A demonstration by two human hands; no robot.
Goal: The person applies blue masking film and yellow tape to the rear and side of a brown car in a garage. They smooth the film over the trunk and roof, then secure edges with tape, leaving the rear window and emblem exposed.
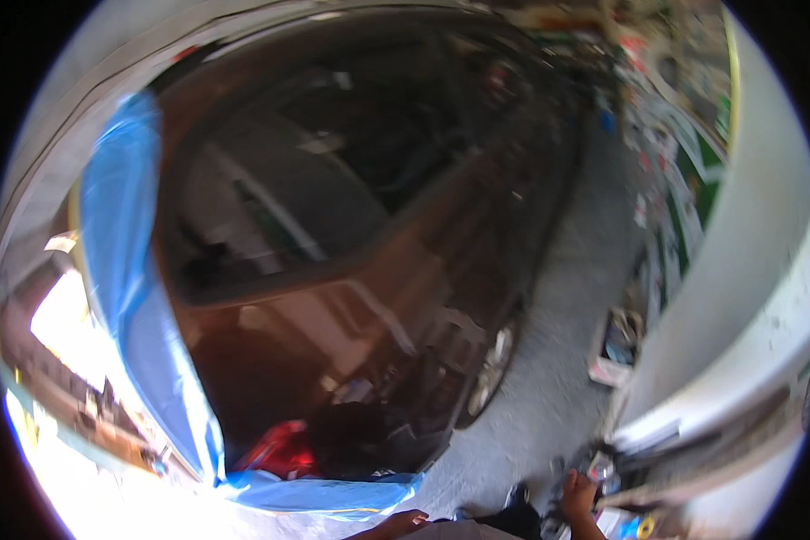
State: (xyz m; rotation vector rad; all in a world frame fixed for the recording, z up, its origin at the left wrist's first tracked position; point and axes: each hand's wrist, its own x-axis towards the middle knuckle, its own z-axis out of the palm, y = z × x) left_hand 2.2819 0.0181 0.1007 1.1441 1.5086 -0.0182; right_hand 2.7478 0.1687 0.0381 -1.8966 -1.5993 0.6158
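A dark brown car (263, 364) fills the middle of the head view, its side glass (290, 196) reflecting the surroundings. Blue plastic sheeting (155, 324) runs down its left edge and continues along the bottom, below the red tail lamp (287, 445). My left hand (408, 520) is low in the picture, just under the right end of that sheeting; whether it touches anything is unclear. Farther right, my right hand (578, 496) hangs with curled fingers beside what look like clear plastic bottles (602, 467). Blur hides whether it holds something.
Grey concrete floor (560, 283) runs between the car and a pale wall (729, 256). Cluttered items (661, 155) line the right side, with an open box (617, 344) on the floor. A yellow-and-blue roll (641, 526) lies at bottom right. Bright daylight enters at lower left.
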